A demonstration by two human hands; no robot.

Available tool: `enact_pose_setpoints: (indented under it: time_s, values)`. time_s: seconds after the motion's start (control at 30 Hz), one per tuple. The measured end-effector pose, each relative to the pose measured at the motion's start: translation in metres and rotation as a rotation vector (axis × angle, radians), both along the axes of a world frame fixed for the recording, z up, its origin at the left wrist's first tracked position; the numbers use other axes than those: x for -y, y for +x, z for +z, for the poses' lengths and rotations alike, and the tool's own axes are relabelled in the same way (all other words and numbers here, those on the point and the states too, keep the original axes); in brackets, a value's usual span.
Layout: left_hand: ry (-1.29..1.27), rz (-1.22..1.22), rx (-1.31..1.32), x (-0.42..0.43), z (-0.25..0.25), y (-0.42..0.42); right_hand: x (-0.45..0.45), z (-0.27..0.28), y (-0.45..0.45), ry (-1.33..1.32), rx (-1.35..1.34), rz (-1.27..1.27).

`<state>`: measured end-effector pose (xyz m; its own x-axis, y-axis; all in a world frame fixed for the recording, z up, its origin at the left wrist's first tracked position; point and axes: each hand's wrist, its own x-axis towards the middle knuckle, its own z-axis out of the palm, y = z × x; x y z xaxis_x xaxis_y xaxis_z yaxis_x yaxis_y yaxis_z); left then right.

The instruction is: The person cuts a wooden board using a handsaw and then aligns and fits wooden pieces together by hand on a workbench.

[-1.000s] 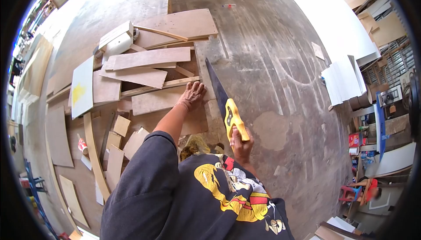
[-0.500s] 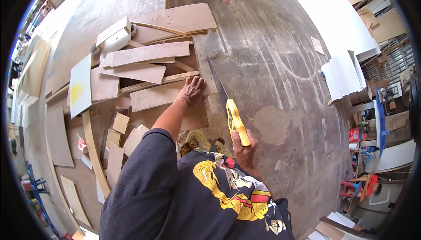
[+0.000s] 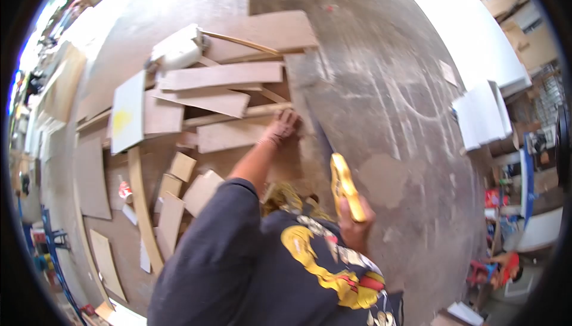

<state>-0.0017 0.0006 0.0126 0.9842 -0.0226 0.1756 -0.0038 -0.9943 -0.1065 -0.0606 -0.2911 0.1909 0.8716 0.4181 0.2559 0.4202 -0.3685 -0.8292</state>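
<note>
My right hand (image 3: 356, 226) is wrapped around the yellow handle of a hand saw (image 3: 345, 186). The saw's dark blade slants away from me to the upper left, its tip blurred near the board edge. My left hand (image 3: 285, 126) bears down on the right end of a long wooden strip (image 3: 244, 112), fingers bent over it. Just below that strip lies a flat plywood piece (image 3: 229, 135). Whether the blade touches any wood, I cannot tell.
Plywood offcuts (image 3: 220, 76) lie piled beyond my left hand, beside a white-and-yellow panel (image 3: 128, 114). Small wood blocks (image 3: 182, 166) are scattered at left. White sheets (image 3: 482, 114) stand at right. A person in red (image 3: 509, 268) sits at far lower right.
The whole view has shifted, so everything appears farther right and slightly lower, with some blur. My left hand remains on the strip and my right hand still grips the saw.
</note>
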Motion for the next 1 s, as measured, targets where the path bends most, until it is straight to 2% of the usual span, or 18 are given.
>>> enact_pose_setpoints:
  time_s: [0.03,0.07,0.13,0.17,0.23,0.27,0.3,0.37,0.4,0.43,0.5,0.6,0.7,0.77,0.83,0.9,0.97,1.0]
  values:
    - [0.122,0.033,-0.015,-0.001,-0.011,0.002,0.002,0.007,-0.001,0.004,-0.153,-0.04]
    - [0.126,-0.006,0.018,-0.005,-0.018,0.001,0.002,0.014,-0.002,0.021,-0.285,-0.079]
    - [0.061,-0.021,0.071,-0.002,-0.012,0.0,0.0,0.006,0.006,-0.003,-0.148,-0.035]
    - [-0.071,-0.064,0.082,-0.001,-0.006,0.001,-0.007,0.016,0.01,-0.013,-0.244,-0.042]
    - [-0.127,-0.039,0.053,0.003,0.0,0.0,-0.026,-0.011,0.044,-0.101,0.09,0.007]
    - [-0.19,-0.031,0.03,0.004,0.001,0.001,-0.053,-0.008,0.056,-0.061,-0.139,-0.057]
    - [-0.186,-0.022,0.048,-0.001,0.004,0.009,-0.062,-0.005,0.067,-0.1,-0.07,-0.039]
    - [-0.193,0.01,0.057,0.01,0.0,-0.001,-0.069,0.005,0.087,-0.092,-0.321,-0.059]
    - [-0.154,0.013,0.049,0.009,-0.007,0.001,-0.067,-0.004,0.089,-0.082,-0.309,-0.069]
    - [-0.146,0.001,0.065,0.01,-0.003,0.002,-0.064,-0.02,0.091,-0.062,-0.115,-0.082]
    - [-0.161,0.026,0.019,0.01,0.003,0.0,-0.055,-0.026,0.091,-0.04,0.084,-0.102]
    - [-0.177,0.024,0.057,0.008,0.002,-0.002,-0.039,-0.035,0.074,-0.086,0.143,0.03]
    - [-0.172,-0.019,0.108,0.003,-0.011,-0.005,-0.013,-0.062,0.046,-0.031,0.1,0.025]
    - [0.012,-0.05,0.172,-0.005,-0.016,-0.012,-0.016,-0.064,0.036,0.001,0.046,0.022]
    - [0.012,-0.069,0.17,-0.013,-0.014,-0.02,-0.021,-0.063,0.027,-0.002,0.09,0.05]
    - [-0.12,-0.09,0.168,-0.014,-0.003,-0.021,-0.028,-0.052,0.026,0.024,0.05,0.009]
    - [-0.078,-0.076,0.178,-0.013,0.005,-0.02,-0.038,-0.04,0.029,0.089,-0.092,-0.06]
    - [-0.135,-0.077,0.099,-0.014,0.012,-0.02,-0.043,-0.026,0.031,0.114,-0.153,-0.044]
